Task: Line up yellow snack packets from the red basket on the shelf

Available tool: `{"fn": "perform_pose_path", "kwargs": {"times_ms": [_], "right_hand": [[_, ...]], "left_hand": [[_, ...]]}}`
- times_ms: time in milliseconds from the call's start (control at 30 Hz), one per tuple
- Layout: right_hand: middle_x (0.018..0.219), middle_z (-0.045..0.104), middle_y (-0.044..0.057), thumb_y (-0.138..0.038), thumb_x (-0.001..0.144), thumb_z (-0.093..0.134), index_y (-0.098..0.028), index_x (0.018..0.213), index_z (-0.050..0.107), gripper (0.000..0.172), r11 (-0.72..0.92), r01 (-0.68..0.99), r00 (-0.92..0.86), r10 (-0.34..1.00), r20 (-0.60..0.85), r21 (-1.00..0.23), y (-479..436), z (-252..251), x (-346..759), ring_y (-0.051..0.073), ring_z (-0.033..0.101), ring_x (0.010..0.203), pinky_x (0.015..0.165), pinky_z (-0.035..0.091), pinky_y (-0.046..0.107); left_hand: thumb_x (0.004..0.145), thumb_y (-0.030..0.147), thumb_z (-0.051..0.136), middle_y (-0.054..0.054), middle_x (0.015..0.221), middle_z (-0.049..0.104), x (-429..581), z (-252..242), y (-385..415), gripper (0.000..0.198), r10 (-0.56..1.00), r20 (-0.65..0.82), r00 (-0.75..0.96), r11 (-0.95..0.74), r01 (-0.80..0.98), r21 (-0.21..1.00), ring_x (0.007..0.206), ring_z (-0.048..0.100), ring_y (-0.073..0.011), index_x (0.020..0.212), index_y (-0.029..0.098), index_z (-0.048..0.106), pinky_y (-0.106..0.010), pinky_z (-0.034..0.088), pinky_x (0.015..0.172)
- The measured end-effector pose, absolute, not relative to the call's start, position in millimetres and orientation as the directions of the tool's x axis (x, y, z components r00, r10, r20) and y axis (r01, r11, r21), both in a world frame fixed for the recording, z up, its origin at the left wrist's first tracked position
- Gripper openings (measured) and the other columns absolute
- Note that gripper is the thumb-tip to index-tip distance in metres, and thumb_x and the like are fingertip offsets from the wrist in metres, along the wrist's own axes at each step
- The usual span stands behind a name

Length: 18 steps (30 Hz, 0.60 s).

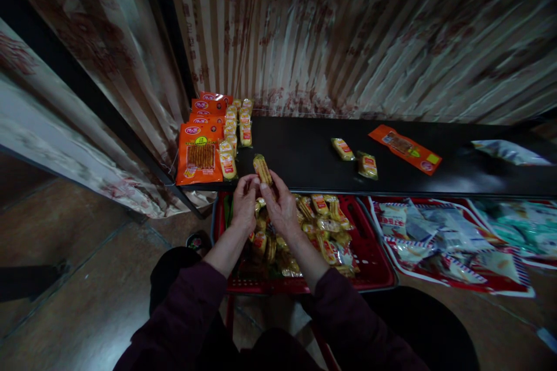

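- Left hand (244, 204) and right hand (282, 208), centre of frame: fingertips of both are pinched together on the lower end of one packet (262, 168).
- Packet is tilted, at the front edge of the shelf (304, 156). Cannot tell whether it touches the shelf.
- Left of packet: row (230, 145) of like pieces running back along the shelf, beside the orange packs (199, 153).
- Below the hands: red basket (369, 255), heaped with more of the same.
- Mid-shelf, well apart from the hands: two loose packets (342, 149).
- Risk (judgement): the hold is at one end only and the film looks slick, so the packet may slip and drop into the basket.
- Risk (judgement): the row's front piece lies just beside the left hand, so a knuckle could nudge it over the edge. Dim light makes this more likely.
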State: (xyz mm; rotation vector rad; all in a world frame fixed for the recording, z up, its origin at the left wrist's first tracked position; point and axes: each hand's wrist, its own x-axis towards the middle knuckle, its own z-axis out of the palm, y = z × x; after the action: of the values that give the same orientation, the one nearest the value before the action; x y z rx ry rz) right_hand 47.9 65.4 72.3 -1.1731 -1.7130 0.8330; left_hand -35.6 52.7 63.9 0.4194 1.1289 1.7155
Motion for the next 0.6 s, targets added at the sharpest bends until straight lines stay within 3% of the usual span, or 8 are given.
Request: {"fn": "perform_pose_path", "kwargs": {"times_ms": [200, 300, 600], "right_hand": [[0.115, 0.065, 0.008, -0.046, 0.088, 0.047, -0.018, 0.123, 0.055, 0.046, 0.189, 0.226, -0.096, 0.98, 0.172, -0.956, 70, 68, 44, 0.022, 0.061, 0.103, 0.092, 0.047, 0.036], [0.113, 0.065, 0.008, -0.044, 0.087, 0.048, -0.019, 0.118, 0.06, 0.041, 0.199, 0.223, -0.041, 0.98, 0.194, -0.954, 74, 62, 44, 0.021, 0.059, 0.104, 0.093, 0.046, 0.035], [0.115, 0.063, 0.01, -0.043, 0.085, 0.05, -0.019, 0.116, 0.062, 0.042, 0.138, 0.198, 0.026, 0.989, 0.146, -0.97, 86, 49, 40, 0.021, 0.059, 0.103, 0.093, 0.046, 0.038]], "left_hand": [[0.071, 0.024, 0.063, -0.001, 0.088, 0.064, -35, 59, 55, 0.015, 0.865, -0.086, -0.494, -0.12, -0.372, 0.921, 0.085, 0.059, -0.013, 0.085, 0.019, 0.06, -0.026, 0.045, 0.082], [0.072, 0.02, 0.06, -0.003, 0.093, 0.064, -36, 55, 56, 0.016, 0.862, -0.032, -0.506, -0.146, -0.309, 0.94, 0.09, 0.059, -0.014, 0.088, 0.018, 0.061, -0.029, 0.044, 0.088], [0.075, 0.018, 0.057, -0.006, 0.103, 0.063, -38, 47, 60, 0.025, 0.841, 0.05, -0.539, -0.143, -0.133, 0.981, 0.094, 0.058, -0.015, 0.099, 0.019, 0.063, -0.031, 0.046, 0.088]]}}
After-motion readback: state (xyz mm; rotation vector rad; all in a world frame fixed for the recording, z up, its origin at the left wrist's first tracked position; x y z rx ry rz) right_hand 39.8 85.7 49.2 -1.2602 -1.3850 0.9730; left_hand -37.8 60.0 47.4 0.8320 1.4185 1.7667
